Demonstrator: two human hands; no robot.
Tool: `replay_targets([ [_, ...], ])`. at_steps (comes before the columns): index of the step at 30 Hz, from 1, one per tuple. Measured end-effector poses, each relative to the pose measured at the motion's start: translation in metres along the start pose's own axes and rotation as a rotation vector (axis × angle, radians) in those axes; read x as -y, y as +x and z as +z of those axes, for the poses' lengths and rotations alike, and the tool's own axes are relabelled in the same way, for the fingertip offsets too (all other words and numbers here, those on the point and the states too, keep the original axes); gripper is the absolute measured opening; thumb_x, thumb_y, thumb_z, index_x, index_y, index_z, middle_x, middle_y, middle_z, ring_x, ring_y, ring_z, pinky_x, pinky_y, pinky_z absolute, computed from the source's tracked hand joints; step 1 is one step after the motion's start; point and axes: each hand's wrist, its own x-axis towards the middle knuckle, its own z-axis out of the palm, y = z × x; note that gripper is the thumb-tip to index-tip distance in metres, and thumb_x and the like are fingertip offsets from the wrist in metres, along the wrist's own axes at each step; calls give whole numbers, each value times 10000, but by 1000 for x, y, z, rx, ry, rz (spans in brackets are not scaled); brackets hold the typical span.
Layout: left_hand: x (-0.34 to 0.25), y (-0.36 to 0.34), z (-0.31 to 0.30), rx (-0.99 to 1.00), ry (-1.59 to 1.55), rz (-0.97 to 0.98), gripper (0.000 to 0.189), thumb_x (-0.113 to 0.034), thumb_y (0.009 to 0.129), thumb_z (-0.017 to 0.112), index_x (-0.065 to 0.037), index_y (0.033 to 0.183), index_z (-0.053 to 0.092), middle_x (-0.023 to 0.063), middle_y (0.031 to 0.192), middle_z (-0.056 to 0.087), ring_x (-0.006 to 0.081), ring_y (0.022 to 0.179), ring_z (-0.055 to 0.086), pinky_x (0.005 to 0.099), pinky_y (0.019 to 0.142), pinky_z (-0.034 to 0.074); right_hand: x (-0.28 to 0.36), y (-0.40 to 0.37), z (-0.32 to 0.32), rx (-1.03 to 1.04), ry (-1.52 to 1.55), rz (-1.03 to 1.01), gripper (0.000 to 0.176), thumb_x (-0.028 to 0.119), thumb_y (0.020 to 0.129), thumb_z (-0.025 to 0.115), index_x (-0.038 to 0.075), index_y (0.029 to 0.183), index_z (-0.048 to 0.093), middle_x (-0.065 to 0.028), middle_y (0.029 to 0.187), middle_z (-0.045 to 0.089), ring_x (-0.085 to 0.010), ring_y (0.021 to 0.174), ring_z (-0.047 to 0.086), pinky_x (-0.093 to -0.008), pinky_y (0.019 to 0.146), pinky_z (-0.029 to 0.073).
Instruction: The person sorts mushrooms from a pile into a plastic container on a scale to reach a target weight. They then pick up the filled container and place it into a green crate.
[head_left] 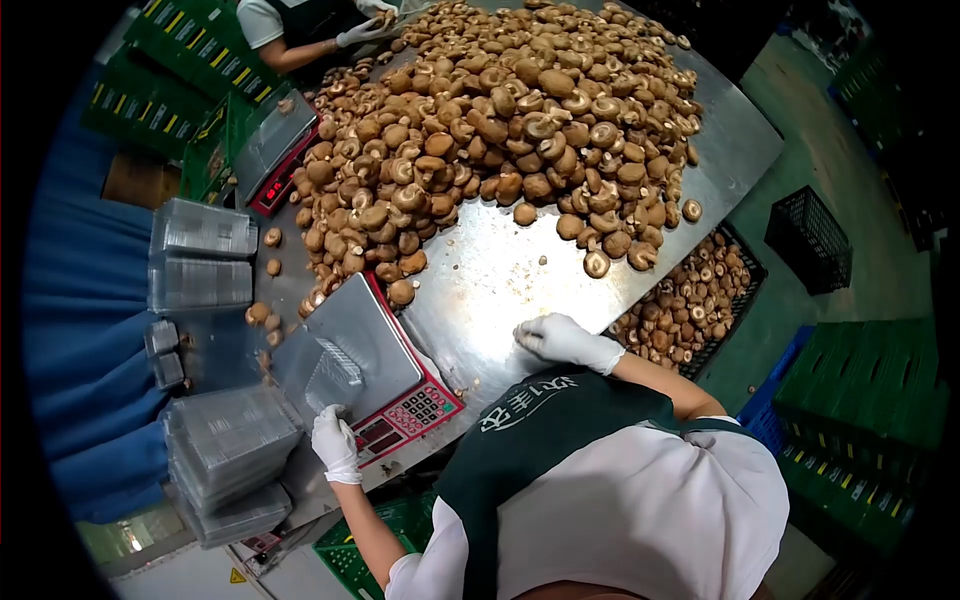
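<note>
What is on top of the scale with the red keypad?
A clear plastic tray sits on the platform of the scale, with the left hand at its near edge. It looks empty. The hand covers that edge, hiding any grip.

White gloves on left hand [335, 445], right hand [566, 341]; white short-sleeved shirt [660, 510]; dark green apron [530, 455], white characters [527, 402] on bib.

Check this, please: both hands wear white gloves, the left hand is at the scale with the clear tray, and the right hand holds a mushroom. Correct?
One part is wrong: the head view shows the right hand holding no mushroom, lying on the bare metal table short of the mushroom pile. The rest is right.
</note>
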Motion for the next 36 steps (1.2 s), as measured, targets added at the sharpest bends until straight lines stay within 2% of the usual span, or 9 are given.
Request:
replay_targets([
  [5, -26, 10, -36, 207, -154, -122, 346, -75, 739, 583, -128, 1075, 645, 128, 1009, 661, 314, 924, 627, 407, 818, 494, -14, 33, -83, -454, -47, 96, 292, 337, 873, 582, 101, 1024, 665, -137, 1082, 659, -293, 984, 633, -376, 874, 490],
  [7, -65, 36, -62, 254, -158, -187, 403, -118, 741, 613, -106, 1143, 618, 157, 1110, 633, 329, 1025, 598, 401, 889, 473, -20, 49, -136, -769, -18, -117, 366, 367, 875, 602, 85, 1105, 644, -139, 1228, 599, -280, 1146, 563, -374, 977, 436],
  [9, -90, 63, -64, -168, -168, 38, 460, -150, 749, 646, -63, 1196, 584, 186, 1219, 574, 349, 1112, 553, 402, 955, 434, -29, 61, -191, -998, -14, -197, 437, 389, 876, 612, 63, 1168, 608, -160, 1271, 569, -293, 1209, 519, -372, 1017, 406],
  [13, -181, 140, -53, -223, -405, 227, 683, -259, 737, 737, -33, 1325, 472, 221, 1379, 432, 362, 1262, 435, 416, 1038, 356, -54, 106, -262, -1262, -211, -113, 551, 438, 889, 587, 82, 1304, 520, -201, 1378, 460, -329, 1264, 454, -383, 1055, 350],
  [17, -271, 221, 12, -190, -466, 452, 996, -440, 685, 782, -76, 1460, 272, 224, 1487, 272, 370, 1375, 267, 487, 1116, 227, -87, 168, -268, -1182, -260, -43, 701, 562, 882, 514, 91, 1391, 413, -224, 1419, 396, -369, 1263, 430, -421, 1041, 344],
  [22, -362, 309, 65, -198, -450, 581, 1164, -575, 588, 788, -98, 1475, 206, 222, 1525, 153, 430, 1377, 214, 548, 1090, 216, -62, 191, -255, -1056, -401, 31, 695, 611, 858, 493, 152, 1377, 444, -233, 1411, 396, -399, 1150, 492, -437, 929, 437],
  [27, -364, 386, 73, -104, -369, 625, 1049, -672, 574, 725, -233, 1443, 335, 149, 1518, 237, 417, 1363, 253, 619, 1072, 193, -59, 214, -241, -1123, -394, 49, 579, 522, 849, 571, 192, 1322, 519, -200, 1480, 298, -383, 1148, 483, -432, 914, 446],
  [31, -334, 429, 78, -22, -552, 606, 859, -570, 666, 728, -201, 1386, 440, 109, 1465, 369, 313, 1315, 379, 535, 1092, 217, -52, 241, -232, -1061, -3, -60, 532, 463, 875, 558, 261, 1360, 473, -176, 1511, 263, -380, 1186, 494, -409, 942, 449],
  [36, -319, 420, 86, -48, -689, 569, 701, -446, 717, 730, -146, 1313, 515, 133, 1424, 414, 323, 1292, 404, 481, 1098, 246, -46, 242, -230, -962, 75, -108, 501, 506, 871, 561, 307, 1328, 506, -238, 1473, 302, -385, 1199, 498, -393, 939, 453],
])
